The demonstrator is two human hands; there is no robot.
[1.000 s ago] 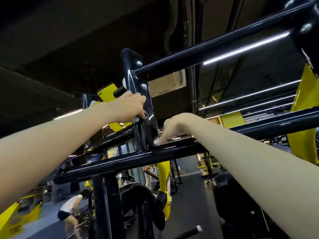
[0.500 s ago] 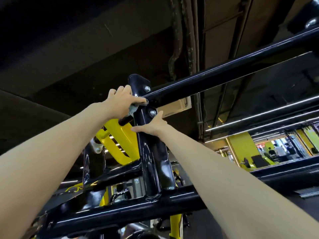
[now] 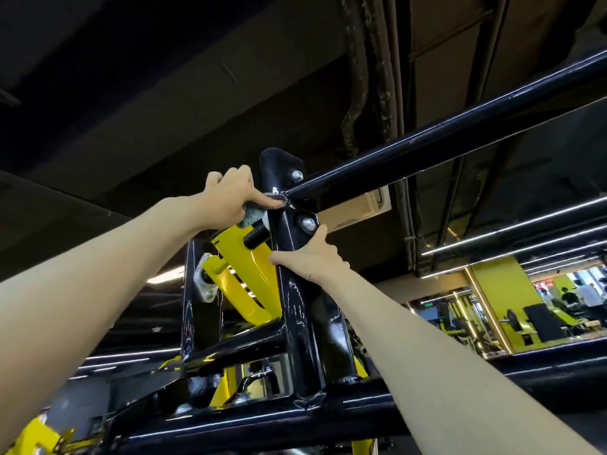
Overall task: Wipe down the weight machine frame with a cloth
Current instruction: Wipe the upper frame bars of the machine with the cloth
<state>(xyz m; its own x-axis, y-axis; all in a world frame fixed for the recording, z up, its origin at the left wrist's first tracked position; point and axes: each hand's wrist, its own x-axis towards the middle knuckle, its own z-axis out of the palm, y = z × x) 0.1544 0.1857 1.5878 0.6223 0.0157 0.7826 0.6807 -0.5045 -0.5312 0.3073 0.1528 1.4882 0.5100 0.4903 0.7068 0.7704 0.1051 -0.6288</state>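
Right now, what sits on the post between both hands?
Head view: a silver bolt on the post, just above the right hand, below the cloth in the left hand.

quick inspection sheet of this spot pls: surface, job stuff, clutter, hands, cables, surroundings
surface: black upright post, glossy, with pale scuff marks on its lower half
job's things: grey cloth bunched against the post where the diagonal bar joins it; bolts at that joint
clutter: nothing seen
grippers: left hand grips the cloth; right hand grips the post just below the joint
cables: nothing seen on the frame; pipes run along the ceiling
surroundings: yellow lever arm behind the post; people far right; strip lights
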